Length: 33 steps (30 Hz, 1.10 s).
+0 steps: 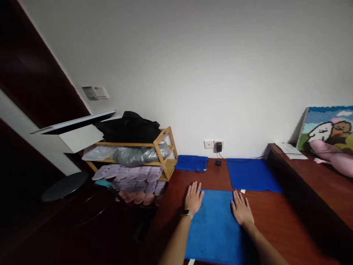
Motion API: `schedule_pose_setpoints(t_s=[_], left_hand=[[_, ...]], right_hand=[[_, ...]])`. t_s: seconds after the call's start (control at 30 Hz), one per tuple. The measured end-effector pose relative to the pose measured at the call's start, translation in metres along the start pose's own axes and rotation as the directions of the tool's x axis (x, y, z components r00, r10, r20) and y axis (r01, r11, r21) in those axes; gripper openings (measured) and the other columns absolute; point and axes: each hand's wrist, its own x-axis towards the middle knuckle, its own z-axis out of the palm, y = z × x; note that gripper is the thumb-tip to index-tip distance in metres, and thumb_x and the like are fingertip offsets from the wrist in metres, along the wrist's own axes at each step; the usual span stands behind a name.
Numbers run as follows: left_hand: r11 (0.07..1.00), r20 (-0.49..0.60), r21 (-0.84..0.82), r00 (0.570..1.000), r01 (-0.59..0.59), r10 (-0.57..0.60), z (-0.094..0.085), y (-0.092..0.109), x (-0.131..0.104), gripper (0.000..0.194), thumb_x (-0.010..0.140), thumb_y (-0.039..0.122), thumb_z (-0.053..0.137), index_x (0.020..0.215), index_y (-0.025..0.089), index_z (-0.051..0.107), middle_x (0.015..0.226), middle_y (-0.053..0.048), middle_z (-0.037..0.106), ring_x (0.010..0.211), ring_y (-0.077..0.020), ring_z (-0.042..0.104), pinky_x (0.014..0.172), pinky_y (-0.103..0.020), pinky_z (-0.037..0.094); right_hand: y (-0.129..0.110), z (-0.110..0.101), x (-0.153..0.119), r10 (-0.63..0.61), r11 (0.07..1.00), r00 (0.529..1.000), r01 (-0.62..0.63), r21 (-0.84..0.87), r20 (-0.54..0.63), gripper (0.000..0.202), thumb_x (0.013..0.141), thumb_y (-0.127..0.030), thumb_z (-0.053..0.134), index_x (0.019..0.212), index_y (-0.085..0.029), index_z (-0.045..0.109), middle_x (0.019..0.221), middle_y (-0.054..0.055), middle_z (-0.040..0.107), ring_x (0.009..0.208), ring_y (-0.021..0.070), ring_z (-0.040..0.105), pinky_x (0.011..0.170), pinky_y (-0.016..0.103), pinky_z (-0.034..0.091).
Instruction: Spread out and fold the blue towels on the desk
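Note:
A blue cloth (215,224) lies spread flat on the reddish-brown wooden table (264,209), with a white tag at its near left edge. On its far left corner rests my left hand (193,198), palm down and fingers stretched, a watch (187,213) on the wrist. My right hand (242,209) lies flat along the far right edge of the same cloth, fingers spread. Neither hand grips anything. Behind, a folded darker blue cloth (191,162) sits at the back left of the table, and another blue cloth (250,175) lies flat at the back right.
A black plug (218,146) sits in the wall socket, its cable running right. Left of the table stands a wooden rack (165,154) with a black bag (131,127) and purple slippers (138,173). A raised ledge (331,180) on the right holds a pink plush toy (336,158).

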Motion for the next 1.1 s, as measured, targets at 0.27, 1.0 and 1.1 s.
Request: schedule_pose_setpoints(t_s=[0.27,1.0,1.1], left_hand=[[0.941,0.025,-0.205,0.96,-0.269,0.279,0.039,0.151,-0.007,0.062,0.107,0.049,0.019,0.164,0.025,0.02,0.169,-0.004,0.026,0.156,-0.0226,0.022,0.127,-0.047,0.022],[0.998,0.052,-0.013,0.997,0.059,-0.058,0.013,-0.036,-0.027,0.069,0.105,0.059,0.02,0.161,0.021,0.031,0.169,-0.008,0.028,0.157,-0.0228,0.021,0.127,-0.045,0.021],[0.998,0.049,-0.004,0.997,0.058,-0.058,0.012,-0.036,-0.027,0.069,0.105,0.059,0.02,0.161,0.019,0.032,0.168,-0.01,0.028,0.156,-0.0238,0.022,0.127,-0.045,0.021]], right_hand=[[0.007,0.006,0.001,-0.059,0.993,0.998,0.062,-0.104,0.03,0.065,0.1,-0.035,0.015,0.162,-0.017,0.02,0.17,0.001,0.013,0.158,0.0218,0.007,0.127,0.047,0.007],[-0.001,-0.001,0.003,0.056,0.997,0.995,-0.052,-0.049,0.083,0.067,0.101,-0.04,0.007,0.163,-0.015,0.01,0.171,-0.001,0.012,0.158,0.0191,0.007,0.128,0.045,0.007],[-0.002,-0.002,0.002,0.051,0.998,0.996,-0.048,-0.039,0.078,0.068,0.102,-0.042,0.009,0.163,-0.014,0.01,0.171,0.0,0.012,0.158,0.0196,0.007,0.128,0.044,0.006]])
